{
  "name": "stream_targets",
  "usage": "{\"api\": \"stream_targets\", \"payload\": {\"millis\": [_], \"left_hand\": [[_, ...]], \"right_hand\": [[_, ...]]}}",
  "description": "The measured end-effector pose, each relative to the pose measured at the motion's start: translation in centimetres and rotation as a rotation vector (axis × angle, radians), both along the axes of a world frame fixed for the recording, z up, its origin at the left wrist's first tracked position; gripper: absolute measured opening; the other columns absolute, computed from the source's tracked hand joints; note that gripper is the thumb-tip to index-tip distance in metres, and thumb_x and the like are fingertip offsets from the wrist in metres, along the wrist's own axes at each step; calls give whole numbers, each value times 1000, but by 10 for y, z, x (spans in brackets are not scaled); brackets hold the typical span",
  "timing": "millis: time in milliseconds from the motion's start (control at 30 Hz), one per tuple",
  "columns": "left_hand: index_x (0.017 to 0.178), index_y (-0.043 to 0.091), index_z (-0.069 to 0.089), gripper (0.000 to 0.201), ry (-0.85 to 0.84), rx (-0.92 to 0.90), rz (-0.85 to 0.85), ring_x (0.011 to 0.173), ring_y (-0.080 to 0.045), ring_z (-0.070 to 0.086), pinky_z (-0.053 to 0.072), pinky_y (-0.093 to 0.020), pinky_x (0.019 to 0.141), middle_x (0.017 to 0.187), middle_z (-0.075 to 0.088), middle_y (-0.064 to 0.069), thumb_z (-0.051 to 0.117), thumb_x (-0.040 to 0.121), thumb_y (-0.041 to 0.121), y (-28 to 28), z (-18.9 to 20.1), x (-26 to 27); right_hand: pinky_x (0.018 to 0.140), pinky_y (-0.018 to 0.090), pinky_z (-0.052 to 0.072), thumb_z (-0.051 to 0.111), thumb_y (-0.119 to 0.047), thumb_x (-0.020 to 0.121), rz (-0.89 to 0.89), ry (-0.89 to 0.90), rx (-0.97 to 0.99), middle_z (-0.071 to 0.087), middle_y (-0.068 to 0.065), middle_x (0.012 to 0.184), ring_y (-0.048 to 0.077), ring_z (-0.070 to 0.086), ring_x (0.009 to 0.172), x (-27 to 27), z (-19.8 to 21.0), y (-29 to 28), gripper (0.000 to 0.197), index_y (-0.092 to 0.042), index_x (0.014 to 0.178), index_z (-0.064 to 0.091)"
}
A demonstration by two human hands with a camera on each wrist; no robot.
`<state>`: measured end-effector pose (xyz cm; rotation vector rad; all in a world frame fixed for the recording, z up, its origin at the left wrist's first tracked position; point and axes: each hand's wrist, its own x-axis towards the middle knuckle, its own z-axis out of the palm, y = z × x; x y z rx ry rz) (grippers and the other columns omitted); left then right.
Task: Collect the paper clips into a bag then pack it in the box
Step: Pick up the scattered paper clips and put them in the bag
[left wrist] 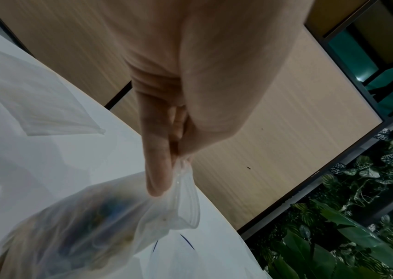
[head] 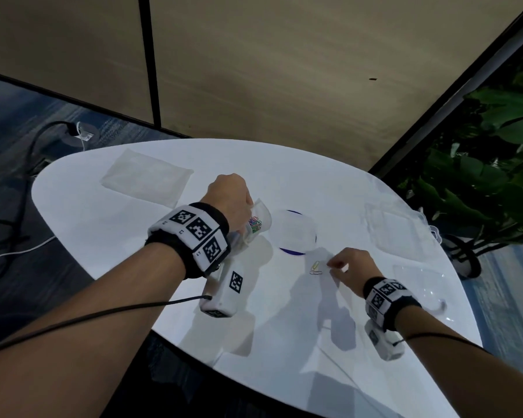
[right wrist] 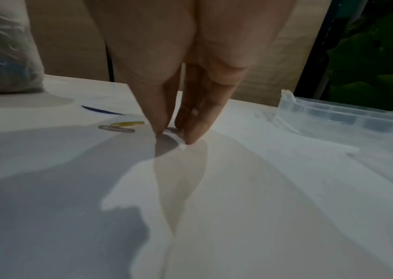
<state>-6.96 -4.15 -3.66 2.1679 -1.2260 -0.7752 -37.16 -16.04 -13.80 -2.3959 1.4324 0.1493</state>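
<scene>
My left hand (head: 249,206) holds a clear plastic bag (head: 261,214) just above the white table, pinching its open rim between thumb and fingers (left wrist: 157,169). Several coloured paper clips (head: 255,225) lie bunched inside the bag (left wrist: 90,222). My right hand (head: 332,263) reaches down to the table, thumb and fingertips (right wrist: 193,130) closing on a small grey paper clip (right wrist: 172,129). Just left of those fingers lie a yellow clip (right wrist: 128,123) and a grey clip (right wrist: 116,129), also visible in the head view as two loose clips (head: 315,268). The clear plastic box (head: 396,233) stands at the right.
A round white disc with a blue rim (head: 296,232) lies between the hands. Flat empty bags (head: 145,176) lie at the table's far left. A clear lid (head: 420,282) rests near the right edge, and the box wall (right wrist: 358,117) is close by. Plants stand beyond the right edge.
</scene>
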Motion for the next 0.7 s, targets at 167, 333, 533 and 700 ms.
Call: {"api": "stream_targets", "payload": {"millis": [167,333,533,700], "left_hand": [[100,9,76,23,-3,11,-13,94,-30,72,59,-38,89,103,75,-12,58,88,1,-3,-2,-5],[95,12,78,26,-22,13,-6,91,-27,72,59,-37,88,102,75,-6,55,90,2,-6,-5,-5],[96,11,78,25,-24,12,-9,88,-26,73,61,-38,84,101,76,-6,56,90,1,-7,-7,-7],[96,13,79,25,-56,9,-24,94,-23,71,60,-34,86,105,75,-5,57,89,2,-8,-10,-11]], "right_hand": [[77,20,42,63,-11,88,-84,-49,-51,71,6,100,25,66,93,15,-15,-16,17,-11,94,79],[85,33,52,57,-10,89,258,41,11,66,5,107,26,65,92,26,-13,-11,19,-7,91,76],[85,30,49,62,-18,89,422,54,10,62,0,112,21,62,94,15,-5,7,17,-10,100,73],[83,28,51,60,-17,91,286,20,6,72,2,102,22,66,93,24,-7,13,19,-15,99,77]]}}
